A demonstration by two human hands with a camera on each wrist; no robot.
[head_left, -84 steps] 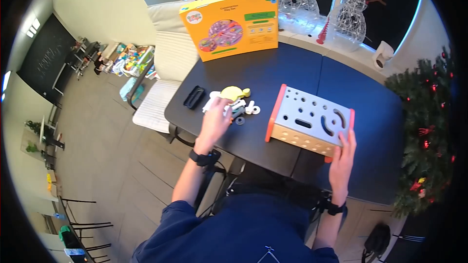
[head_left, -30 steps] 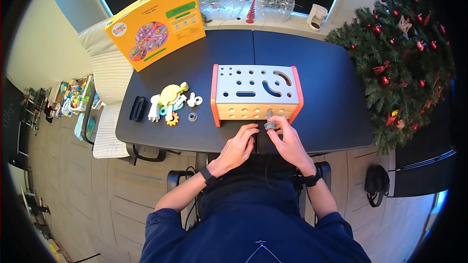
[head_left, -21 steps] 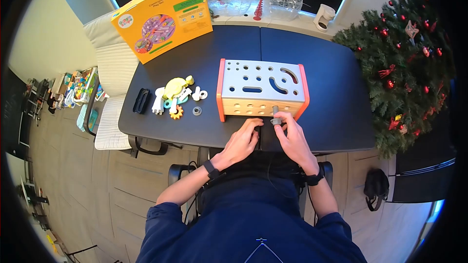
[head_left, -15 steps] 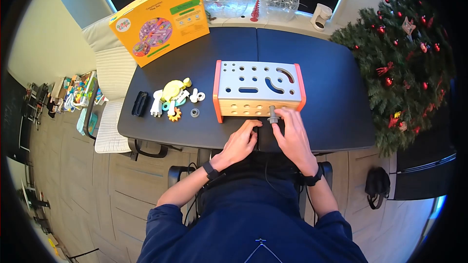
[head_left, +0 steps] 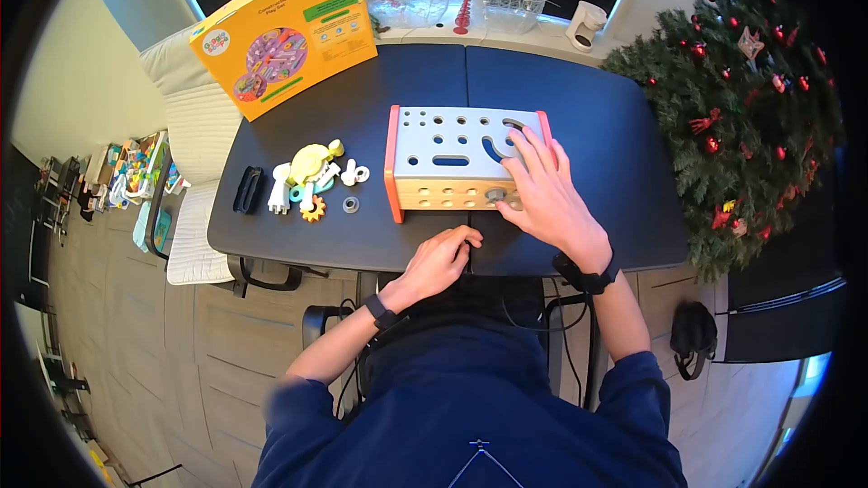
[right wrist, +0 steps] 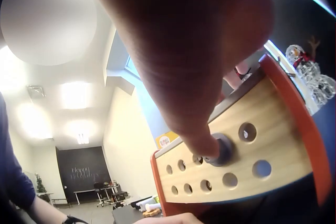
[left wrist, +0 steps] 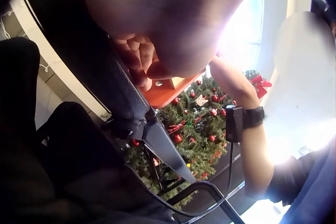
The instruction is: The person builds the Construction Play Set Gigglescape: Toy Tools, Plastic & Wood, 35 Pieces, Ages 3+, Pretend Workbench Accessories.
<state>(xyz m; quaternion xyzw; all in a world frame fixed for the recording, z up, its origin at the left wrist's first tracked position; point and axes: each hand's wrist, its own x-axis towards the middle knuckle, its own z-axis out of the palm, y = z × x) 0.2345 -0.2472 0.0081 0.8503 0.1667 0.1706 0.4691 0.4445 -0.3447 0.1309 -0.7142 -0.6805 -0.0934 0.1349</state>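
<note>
And it's the right hand doing the work, thumb pressed against the head of a grey bolt on the front face of the wooden box! The bolt sits in the upper row, fourth hole from the left, its shaft out of sight. The other fingers stretch apart over the grey top, near its right end. The box itself stands in the middle of the tabletop, its red left end in plain view.

Over to the left hand: it lies at the near edge, just short of the box, fingers loosely curled and close together.

Out on the left, a cluster of parts: a yellow piece, white pieces and an orange gear; a grey ring lies just to the right, a black tray to the left. Far left stands the yellow carton; on the right, beyond the tabletop, a decorated tree.
</note>
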